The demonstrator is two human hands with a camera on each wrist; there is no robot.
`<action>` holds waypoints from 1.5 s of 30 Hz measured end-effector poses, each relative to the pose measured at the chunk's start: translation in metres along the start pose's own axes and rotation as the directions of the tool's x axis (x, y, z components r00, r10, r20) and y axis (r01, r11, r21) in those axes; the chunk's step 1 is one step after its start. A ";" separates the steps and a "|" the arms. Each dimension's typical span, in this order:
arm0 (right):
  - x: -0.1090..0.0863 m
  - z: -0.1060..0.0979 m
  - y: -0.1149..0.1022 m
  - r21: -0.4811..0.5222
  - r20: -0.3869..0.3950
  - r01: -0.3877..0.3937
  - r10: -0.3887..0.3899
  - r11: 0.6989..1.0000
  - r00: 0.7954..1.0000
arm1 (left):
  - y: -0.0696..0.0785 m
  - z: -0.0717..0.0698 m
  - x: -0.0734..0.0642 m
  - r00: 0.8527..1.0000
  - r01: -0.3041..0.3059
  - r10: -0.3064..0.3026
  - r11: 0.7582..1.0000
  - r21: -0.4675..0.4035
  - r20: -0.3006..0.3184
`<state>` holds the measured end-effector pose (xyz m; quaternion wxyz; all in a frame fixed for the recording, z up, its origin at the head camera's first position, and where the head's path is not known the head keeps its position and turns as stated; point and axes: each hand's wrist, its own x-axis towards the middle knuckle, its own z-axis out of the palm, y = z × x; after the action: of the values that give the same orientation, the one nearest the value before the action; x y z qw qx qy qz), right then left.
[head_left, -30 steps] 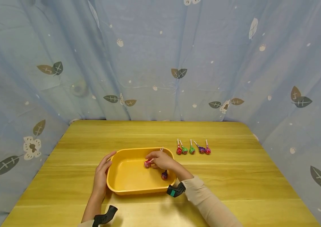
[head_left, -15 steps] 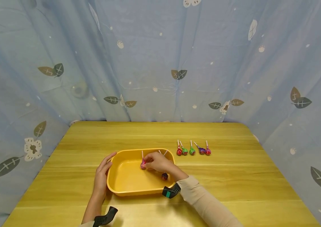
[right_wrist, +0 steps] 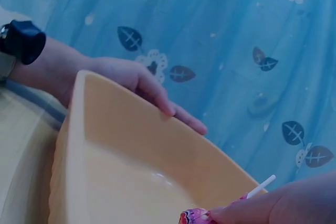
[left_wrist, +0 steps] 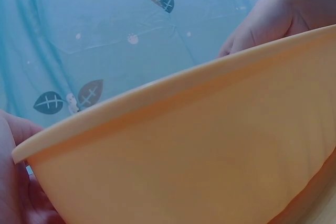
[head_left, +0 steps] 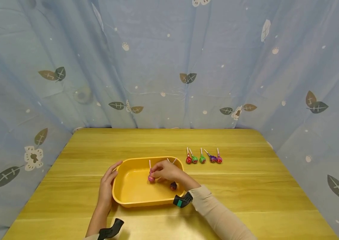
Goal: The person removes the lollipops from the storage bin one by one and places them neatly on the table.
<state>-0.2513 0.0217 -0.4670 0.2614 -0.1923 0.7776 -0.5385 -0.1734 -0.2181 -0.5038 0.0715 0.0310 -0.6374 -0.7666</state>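
In the head view my left hand rests along the left outer side of a yellow plastic tub. Its fingers are fairly straight, and a fingertip touches the rim in the right wrist view. Inside the tub, my right hand pinches a pink-wrapped lollipop, whose white stick points up toward the back wall. The right wrist view shows the thumb against this lollipop. A dark-wrapped lollipop lies near the tub's right end. Other white sticks stick out behind my right hand; their candies are hidden.
On the wooden table, right of the tub and farther back, several lollipops lie in a row: a red one, green ones, a purple one and a pink one. A blue patterned curtain hangs behind.
My right hand has shifted a little left inside the tub, and the pink lollipop has turned so its stick points back. Its candy now sits slightly nearer me. My left hand has stayed put.
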 end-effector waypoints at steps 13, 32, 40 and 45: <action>-0.027 -0.022 -0.006 0.361 -0.002 0.036 -0.038 0.932 0.999 | 0.000 -0.001 -0.002 1.000 -0.005 0.005 1.000 0.001 0.011; -0.077 -0.075 0.012 0.340 -0.290 0.117 -0.015 0.933 0.957 | -0.001 0.000 -0.001 1.000 -0.003 0.003 1.000 0.004 0.013; -0.087 -0.086 0.026 0.344 -0.356 0.099 0.032 0.934 0.934 | 0.001 0.000 -0.002 1.000 -0.004 0.004 1.000 0.009 0.011; -0.093 -0.100 0.039 0.354 -0.392 0.088 0.063 0.931 0.918 | 0.001 0.000 -0.002 1.000 -0.005 0.005 1.000 0.009 0.011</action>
<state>-0.2402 0.1624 -0.4566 0.1258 -0.0322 0.6995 -0.7027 -0.1713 -0.2180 -0.5026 0.0698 0.0257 -0.6414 -0.7636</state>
